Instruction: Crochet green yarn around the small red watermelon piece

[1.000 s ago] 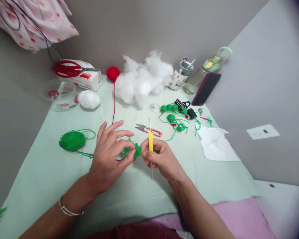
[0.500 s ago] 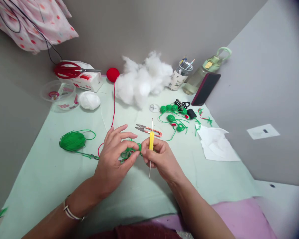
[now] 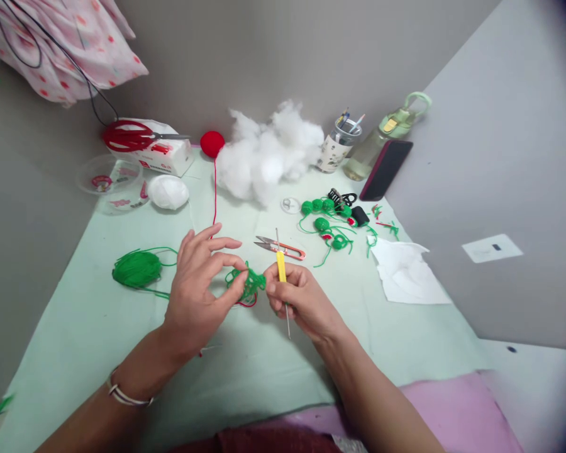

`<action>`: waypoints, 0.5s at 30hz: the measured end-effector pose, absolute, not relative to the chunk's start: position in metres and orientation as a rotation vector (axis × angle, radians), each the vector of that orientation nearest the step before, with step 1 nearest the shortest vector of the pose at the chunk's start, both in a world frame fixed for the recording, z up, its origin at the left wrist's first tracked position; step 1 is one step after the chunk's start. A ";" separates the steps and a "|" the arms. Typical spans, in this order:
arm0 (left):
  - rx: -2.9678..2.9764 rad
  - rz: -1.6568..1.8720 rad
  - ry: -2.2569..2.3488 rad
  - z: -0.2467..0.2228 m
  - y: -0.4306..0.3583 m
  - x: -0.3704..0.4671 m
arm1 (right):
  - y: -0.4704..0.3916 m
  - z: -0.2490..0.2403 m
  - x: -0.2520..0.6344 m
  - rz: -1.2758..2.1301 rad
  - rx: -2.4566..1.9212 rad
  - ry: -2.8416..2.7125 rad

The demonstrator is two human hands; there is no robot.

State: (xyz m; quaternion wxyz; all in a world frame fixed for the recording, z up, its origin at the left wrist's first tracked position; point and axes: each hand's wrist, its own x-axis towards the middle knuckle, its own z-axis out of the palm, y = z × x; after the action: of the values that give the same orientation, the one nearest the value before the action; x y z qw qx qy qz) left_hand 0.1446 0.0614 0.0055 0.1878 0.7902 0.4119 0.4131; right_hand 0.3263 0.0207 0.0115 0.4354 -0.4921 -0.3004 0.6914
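Near the table's middle, my left hand pinches loose loops of green yarn between thumb and forefinger, its other fingers spread. My right hand is closed round a crochet hook with a yellow handle, held nearly upright with metal showing at both ends. The right end of the green yarn bunch runs into my right fingertips, which hide what is there. A red strand shows just under the bunch. To the left lies a skein of green yarn, its strand leading toward my left hand.
Thread snips lie just beyond my hands. Behind are white stuffing, a red yarn ball, white yarn and red scissors on a box. Green crocheted balls, a phone, a bottle and tissue are rightward.
My left hand has moved left, away from my right hand, drawing the green yarn loops out between them. The hook has tilted slightly, its upper end leaning left.
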 end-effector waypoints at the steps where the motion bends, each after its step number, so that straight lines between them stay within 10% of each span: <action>1: 2.142 1.133 1.151 0.006 0.061 0.144 | 0.021 0.012 0.327 1.713 -1.228 -0.745; 15: 2.278 1.090 1.002 0.005 0.048 0.155 | 0.015 0.011 0.327 1.661 -1.264 -0.835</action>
State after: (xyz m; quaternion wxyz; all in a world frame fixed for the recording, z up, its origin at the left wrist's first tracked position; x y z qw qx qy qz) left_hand 0.1547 0.0477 0.0047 0.2110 0.8196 0.3605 0.3921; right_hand 0.3273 0.0153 0.0113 0.4318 -0.5071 -0.3351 0.6664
